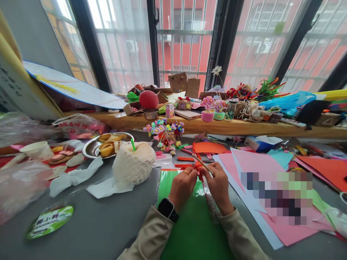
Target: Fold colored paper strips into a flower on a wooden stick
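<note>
My left hand (183, 186), with a ring and a dark watch at the wrist, pinches a small piece of red paper (198, 167). Close beside it, my right hand (219, 187) grips a thin wooden stick (202, 164) that slants up to the left across the red paper. My fingertips partly hide the paper, so its exact shape cannot be made out. Both hands are above a shiny green sheet (195, 231) on the grey table. Strips of red paper (187, 159) lie just beyond my hands.
To the left stand a coconut in white netting (134, 164) and a metal plate (86, 148) with banana peels. Pink paper sheets (287, 231) spread at the right. Behind, a wooden ledge (173, 124) bears a red ball (149, 99) and fuzzy craft flowers (207, 104).
</note>
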A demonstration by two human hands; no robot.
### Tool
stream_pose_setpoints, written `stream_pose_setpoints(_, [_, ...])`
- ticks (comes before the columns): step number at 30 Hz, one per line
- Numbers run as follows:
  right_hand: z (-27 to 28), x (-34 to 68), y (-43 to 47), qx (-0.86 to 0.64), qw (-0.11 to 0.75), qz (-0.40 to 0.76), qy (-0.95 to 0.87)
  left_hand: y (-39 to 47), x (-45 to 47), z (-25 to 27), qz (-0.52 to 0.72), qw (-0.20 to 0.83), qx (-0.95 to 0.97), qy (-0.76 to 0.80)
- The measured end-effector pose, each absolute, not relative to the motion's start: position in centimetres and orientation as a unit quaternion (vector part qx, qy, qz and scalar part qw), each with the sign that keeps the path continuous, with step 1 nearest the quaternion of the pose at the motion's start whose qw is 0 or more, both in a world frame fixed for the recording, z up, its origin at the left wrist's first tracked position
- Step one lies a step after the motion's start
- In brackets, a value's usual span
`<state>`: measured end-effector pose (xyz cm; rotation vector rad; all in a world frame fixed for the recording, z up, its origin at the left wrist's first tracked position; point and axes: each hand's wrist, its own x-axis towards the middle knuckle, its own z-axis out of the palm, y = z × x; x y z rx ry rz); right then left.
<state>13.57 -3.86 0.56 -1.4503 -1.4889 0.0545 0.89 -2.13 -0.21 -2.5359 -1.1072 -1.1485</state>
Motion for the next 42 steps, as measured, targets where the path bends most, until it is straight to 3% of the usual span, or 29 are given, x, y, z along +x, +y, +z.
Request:
stream_pose_setpoints(12, [1.16,13.46,-4.35,-0.557,0.547,0.115,-0.615,-2.3,0.74,-0.23,-0.391,0.087,-0.837,-0.372])
stream_pose_setpoints(42, [0.97,13.66,-4.36,-0.619,0.498,-0.033,-0.607,-2.28,0.86,-0.35,-0.387,0.116,-0.84,-0.362])
